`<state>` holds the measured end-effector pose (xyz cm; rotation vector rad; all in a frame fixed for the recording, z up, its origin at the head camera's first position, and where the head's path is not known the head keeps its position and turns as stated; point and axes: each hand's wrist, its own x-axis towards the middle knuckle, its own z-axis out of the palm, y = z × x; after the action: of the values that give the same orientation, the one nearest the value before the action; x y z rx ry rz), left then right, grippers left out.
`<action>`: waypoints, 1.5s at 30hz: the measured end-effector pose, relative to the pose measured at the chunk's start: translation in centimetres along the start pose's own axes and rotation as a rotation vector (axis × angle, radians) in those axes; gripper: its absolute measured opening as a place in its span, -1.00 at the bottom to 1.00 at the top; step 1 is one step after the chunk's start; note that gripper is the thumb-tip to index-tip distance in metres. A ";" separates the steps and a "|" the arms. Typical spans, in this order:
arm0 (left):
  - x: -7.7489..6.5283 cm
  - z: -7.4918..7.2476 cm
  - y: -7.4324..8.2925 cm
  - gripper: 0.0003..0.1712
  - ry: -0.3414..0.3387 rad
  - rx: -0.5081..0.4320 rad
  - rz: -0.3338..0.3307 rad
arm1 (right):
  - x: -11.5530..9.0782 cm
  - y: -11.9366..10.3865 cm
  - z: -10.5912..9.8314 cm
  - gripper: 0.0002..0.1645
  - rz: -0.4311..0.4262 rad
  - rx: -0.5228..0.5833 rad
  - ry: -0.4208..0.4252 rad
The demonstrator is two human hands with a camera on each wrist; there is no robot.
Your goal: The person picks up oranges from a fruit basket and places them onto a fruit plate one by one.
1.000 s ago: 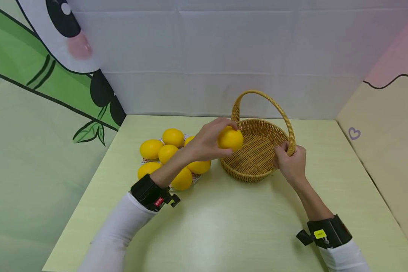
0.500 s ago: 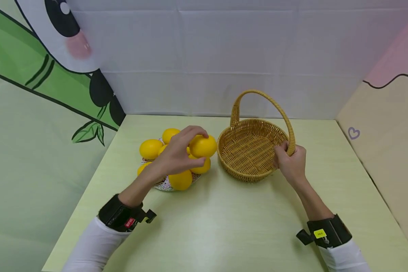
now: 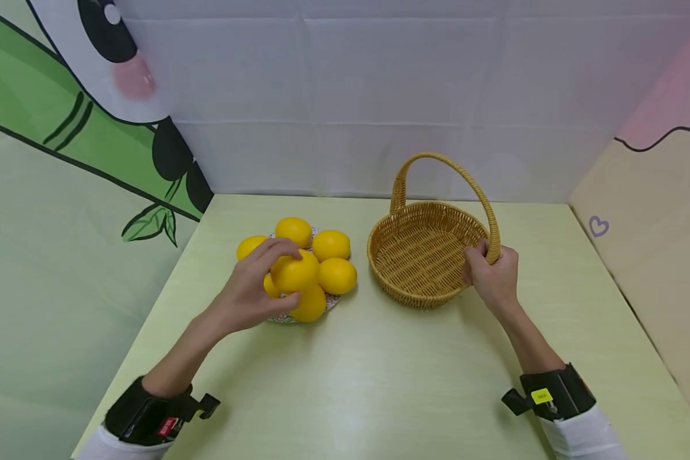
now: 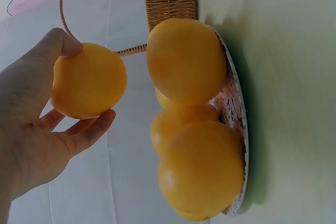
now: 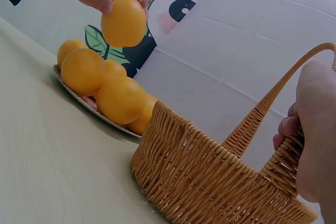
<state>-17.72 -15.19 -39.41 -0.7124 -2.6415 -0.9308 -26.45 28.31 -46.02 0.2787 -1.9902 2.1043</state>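
Note:
My left hand (image 3: 248, 292) holds a round yellow-orange fruit (image 3: 294, 273) between thumb and fingers. In the left wrist view, the held fruit (image 4: 90, 81) hangs apart from the others, with wall behind it. Beneath it is a patterned plate (image 4: 242, 124) with several similar fruits, such as one at the plate's right side (image 3: 337, 276). To the right stands a round wicker basket (image 3: 422, 298), nothing inside it. My right hand (image 3: 497, 276) grips the basket where the tall arched handle (image 3: 434, 155) meets the rim. The right wrist view shows its fingers (image 5: 289, 126) curled there.
A pale wooden table (image 3: 374, 383) carries the plate and basket. Behind it hangs a light cloth wall (image 3: 345, 96), with printed cartoon walls at both sides. Black straps with small cameras (image 3: 149, 412) sit on both wrists.
My left hand has carried the fruit leftward and toward me, from over the basket's left edge to above the plate. My right hand and the basket have stayed still.

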 end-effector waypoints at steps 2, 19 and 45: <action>-1.0 -0.1 -0.4 -0.30 0.021 0.024 0.002 | -0.1 0.0 0.0 -0.51 0.006 0.000 0.005; -5.6 0.2 -2.8 -0.26 0.017 0.201 0.051 | -0.1 0.0 0.0 -0.51 -0.011 -0.003 0.010; -5.7 2.2 -4.0 -0.13 -0.082 0.418 0.209 | 0.1 -0.1 0.1 -0.50 -0.022 0.011 0.008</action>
<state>-15.12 -18.57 -45.43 -0.9060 -2.6359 -0.2847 -26.56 28.26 -45.93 0.2920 -1.9628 2.1001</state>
